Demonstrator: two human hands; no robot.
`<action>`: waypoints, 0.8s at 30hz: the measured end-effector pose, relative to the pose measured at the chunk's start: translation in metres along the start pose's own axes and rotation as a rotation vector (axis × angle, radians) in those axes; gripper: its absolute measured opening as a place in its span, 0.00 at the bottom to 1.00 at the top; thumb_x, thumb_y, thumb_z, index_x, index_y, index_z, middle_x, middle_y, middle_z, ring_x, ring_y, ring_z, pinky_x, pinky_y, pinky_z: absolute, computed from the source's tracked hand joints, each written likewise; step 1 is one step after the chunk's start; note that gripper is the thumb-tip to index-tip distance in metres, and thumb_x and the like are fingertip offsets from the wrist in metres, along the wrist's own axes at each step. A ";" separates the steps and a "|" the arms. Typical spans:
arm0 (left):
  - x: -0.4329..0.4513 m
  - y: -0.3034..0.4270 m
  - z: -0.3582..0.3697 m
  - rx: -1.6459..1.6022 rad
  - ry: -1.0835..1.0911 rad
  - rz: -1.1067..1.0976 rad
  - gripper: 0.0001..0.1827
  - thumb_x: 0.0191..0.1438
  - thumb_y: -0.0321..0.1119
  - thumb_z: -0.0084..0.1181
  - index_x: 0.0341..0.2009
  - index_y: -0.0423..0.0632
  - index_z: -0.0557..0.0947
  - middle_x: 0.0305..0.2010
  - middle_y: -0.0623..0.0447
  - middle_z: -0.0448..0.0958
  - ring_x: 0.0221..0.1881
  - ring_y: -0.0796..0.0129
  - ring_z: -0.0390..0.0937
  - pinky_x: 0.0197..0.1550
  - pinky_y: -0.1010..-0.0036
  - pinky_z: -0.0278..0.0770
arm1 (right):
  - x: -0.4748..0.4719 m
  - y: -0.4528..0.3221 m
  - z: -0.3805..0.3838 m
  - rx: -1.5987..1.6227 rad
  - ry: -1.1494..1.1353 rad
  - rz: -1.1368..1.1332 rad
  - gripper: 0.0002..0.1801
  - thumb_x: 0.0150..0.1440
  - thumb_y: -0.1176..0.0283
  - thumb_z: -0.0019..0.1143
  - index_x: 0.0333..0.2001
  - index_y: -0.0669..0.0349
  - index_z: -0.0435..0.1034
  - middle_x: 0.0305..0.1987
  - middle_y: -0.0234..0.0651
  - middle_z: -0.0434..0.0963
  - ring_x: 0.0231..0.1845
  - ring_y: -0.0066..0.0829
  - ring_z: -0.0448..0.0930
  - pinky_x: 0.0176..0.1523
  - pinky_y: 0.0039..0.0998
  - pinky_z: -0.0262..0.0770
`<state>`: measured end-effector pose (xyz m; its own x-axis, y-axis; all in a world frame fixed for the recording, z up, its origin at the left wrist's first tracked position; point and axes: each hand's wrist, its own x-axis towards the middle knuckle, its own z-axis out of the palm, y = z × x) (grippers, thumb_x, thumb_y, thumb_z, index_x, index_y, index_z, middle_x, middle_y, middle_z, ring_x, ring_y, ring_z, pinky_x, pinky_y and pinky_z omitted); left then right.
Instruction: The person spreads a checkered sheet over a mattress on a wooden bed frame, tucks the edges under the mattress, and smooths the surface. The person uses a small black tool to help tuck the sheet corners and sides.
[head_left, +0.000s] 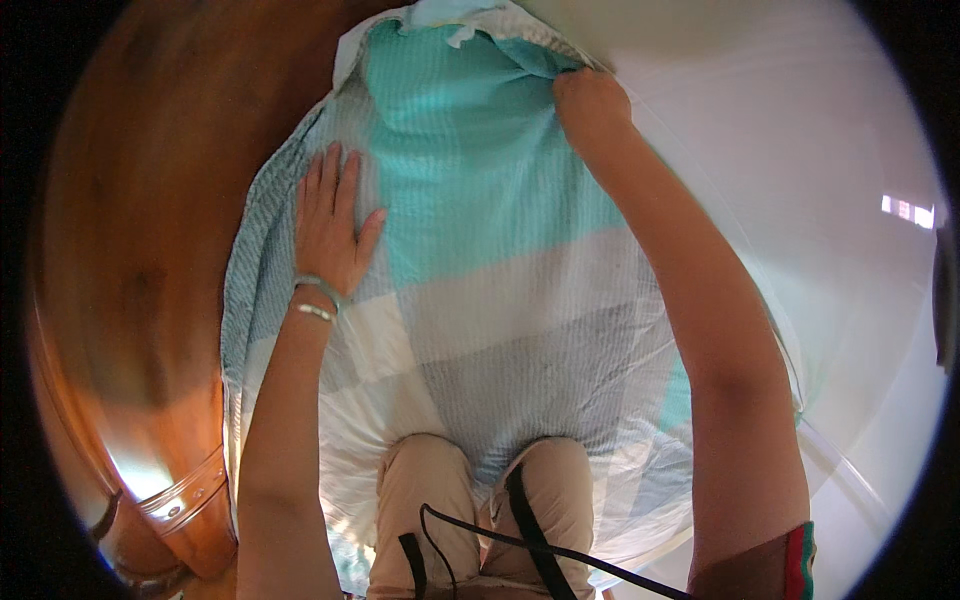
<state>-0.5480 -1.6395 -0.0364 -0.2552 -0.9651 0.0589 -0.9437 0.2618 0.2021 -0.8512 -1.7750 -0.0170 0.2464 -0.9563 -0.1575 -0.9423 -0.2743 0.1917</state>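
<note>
Before me spreads a checked bed sheet (510, 307) in turquoise, grey and white, with ribbed-looking fabric and light wrinkles. My left hand (330, 217) rests flat on its left part, fingers apart and pointing away from me. A bracelet (319, 289) circles that wrist. At the far right corner my right hand (592, 105) is closed on the sheet's edge, and folds run from the grip. The fingertips there are hidden. Along the far end, a pale underside or lining (525, 22) shows at the turned, uneven edge.
A polished brown wooden panel (165, 225) borders the left side. To the right rises a pale, smooth wall-like surface (787, 187). My knees (424, 480) press against the near part of the sheet. A black cable (525, 541) crosses over my legs.
</note>
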 end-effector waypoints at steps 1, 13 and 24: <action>0.008 -0.004 0.000 -0.005 -0.035 -0.012 0.37 0.58 0.53 0.41 0.67 0.47 0.55 0.72 0.45 0.47 0.71 0.47 0.44 0.70 0.53 0.40 | 0.009 -0.003 -0.001 -0.002 0.016 -0.008 0.10 0.48 0.77 0.54 0.34 0.57 0.79 0.37 0.41 0.80 0.38 0.41 0.82 0.38 0.38 0.80; 0.018 -0.009 -0.002 -0.154 -0.046 -0.073 0.38 0.52 0.53 0.44 0.64 0.46 0.60 0.71 0.44 0.50 0.70 0.46 0.47 0.68 0.52 0.41 | -0.039 -0.035 -0.099 0.014 0.175 -0.117 0.03 0.50 0.77 0.51 0.28 0.61 0.65 0.21 0.40 0.74 0.22 0.35 0.81 0.21 0.30 0.77; 0.016 -0.014 0.003 -0.205 -0.074 -0.093 0.37 0.52 0.51 0.45 0.64 0.47 0.61 0.71 0.45 0.50 0.70 0.47 0.47 0.68 0.51 0.42 | 0.098 -0.071 -0.052 0.062 -0.118 -0.127 0.07 0.53 0.78 0.48 0.34 0.64 0.74 0.36 0.45 0.80 0.36 0.42 0.82 0.37 0.37 0.80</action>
<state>-0.5392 -1.6584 -0.0417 -0.1910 -0.9808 -0.0399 -0.9035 0.1598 0.3978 -0.7486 -1.8541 0.0048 0.3396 -0.8947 -0.2902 -0.9184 -0.3820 0.1032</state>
